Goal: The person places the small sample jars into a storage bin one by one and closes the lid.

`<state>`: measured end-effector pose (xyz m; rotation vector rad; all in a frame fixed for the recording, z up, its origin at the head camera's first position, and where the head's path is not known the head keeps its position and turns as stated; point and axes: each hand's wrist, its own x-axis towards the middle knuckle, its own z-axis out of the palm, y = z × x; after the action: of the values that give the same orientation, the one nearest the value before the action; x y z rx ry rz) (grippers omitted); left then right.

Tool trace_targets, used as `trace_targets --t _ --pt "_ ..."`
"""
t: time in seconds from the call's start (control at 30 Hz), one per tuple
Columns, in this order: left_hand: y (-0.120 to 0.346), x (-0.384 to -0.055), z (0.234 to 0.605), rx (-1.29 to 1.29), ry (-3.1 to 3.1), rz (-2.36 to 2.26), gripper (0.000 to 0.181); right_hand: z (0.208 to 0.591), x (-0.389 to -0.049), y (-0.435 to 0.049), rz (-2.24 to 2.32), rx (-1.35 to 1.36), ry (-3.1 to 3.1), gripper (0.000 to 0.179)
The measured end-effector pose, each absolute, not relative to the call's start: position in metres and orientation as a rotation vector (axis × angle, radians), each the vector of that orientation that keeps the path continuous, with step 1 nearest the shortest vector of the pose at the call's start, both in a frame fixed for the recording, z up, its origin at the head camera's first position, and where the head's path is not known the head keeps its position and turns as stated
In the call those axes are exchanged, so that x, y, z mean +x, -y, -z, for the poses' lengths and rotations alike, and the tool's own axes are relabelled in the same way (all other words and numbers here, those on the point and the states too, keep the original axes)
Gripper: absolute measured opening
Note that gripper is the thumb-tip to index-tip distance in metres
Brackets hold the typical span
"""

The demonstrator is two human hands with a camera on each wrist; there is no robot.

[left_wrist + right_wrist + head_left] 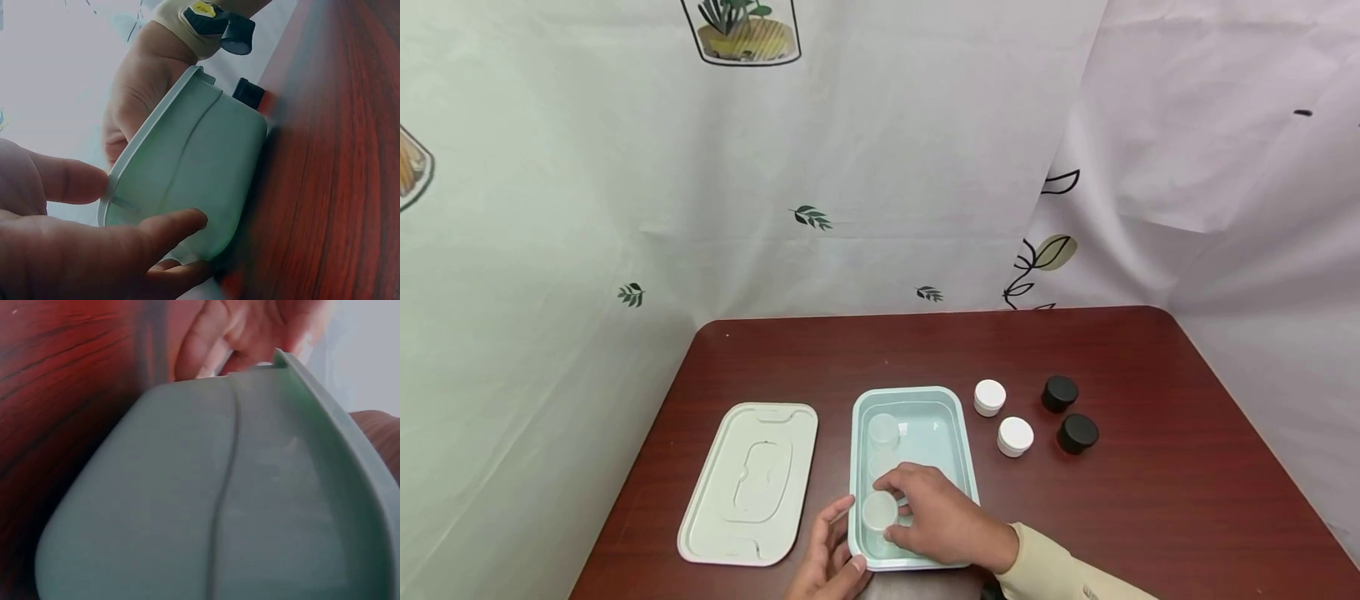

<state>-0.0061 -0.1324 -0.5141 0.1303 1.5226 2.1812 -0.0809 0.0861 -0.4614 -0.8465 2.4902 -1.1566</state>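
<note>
Where right fingers curl, pale jar sits between.

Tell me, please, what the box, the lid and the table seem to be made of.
Box: probably plastic, glossy, as light glints off its inside. Lid: likely plastic too, fairly matte, with moulded lines. Table: wood or laminate, slightly shiny; its streaked red grain fits both.
</note>
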Motion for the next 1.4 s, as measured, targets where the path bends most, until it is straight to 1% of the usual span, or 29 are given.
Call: trace_targets --t 0.17,0.3,0.63,0.8,1.0,1.17,1.27,1.4 --pt "0.133 -0.006 0.514 0.188 -1.494 -2.198 0.068 0.464 -0.079 -0.082 1.041 -0.864 -2.630 0.043" --pt "0.132 -0.006 0.514 0.197 -1.487 -2.207 0.067 0.464 -0.078 -0.081 0.972 -0.833 -2.696 0.044" --pt "0.130 -0.006 0.515 0.176 -1.528 -2.188 0.076 0.462 -0.074 -0.082 0.859 -0.822 -2.763 0.045" --pt "0.128 -0.006 0.515 0.169 -1.552 -2.178 0.080 0.454 -0.075 -0.085 0.816 -0.779 -2.768 0.045" --pt "0.126 -0.004 0.516 0.204 -1.545 -2.196 0.076 0.437 -0.077 -0.099 0.996 -0.735 -2.745 0.040" --pt "0.126 -0.005 0.517 0.210 -1.557 -2.214 0.069 0.424 -0.081 -0.120 1.257 -0.618 -2.713 0.034" --pt "0.126 -0.005 0.515 0.206 -1.570 -2.206 0.072 0.418 -0.084 -0.136 1.390 -0.538 -2.661 0.033" --pt "0.127 -0.005 0.512 0.185 -1.588 -2.179 0.079 0.414 -0.090 -0.160 1.494 -0.414 -2.634 0.036"
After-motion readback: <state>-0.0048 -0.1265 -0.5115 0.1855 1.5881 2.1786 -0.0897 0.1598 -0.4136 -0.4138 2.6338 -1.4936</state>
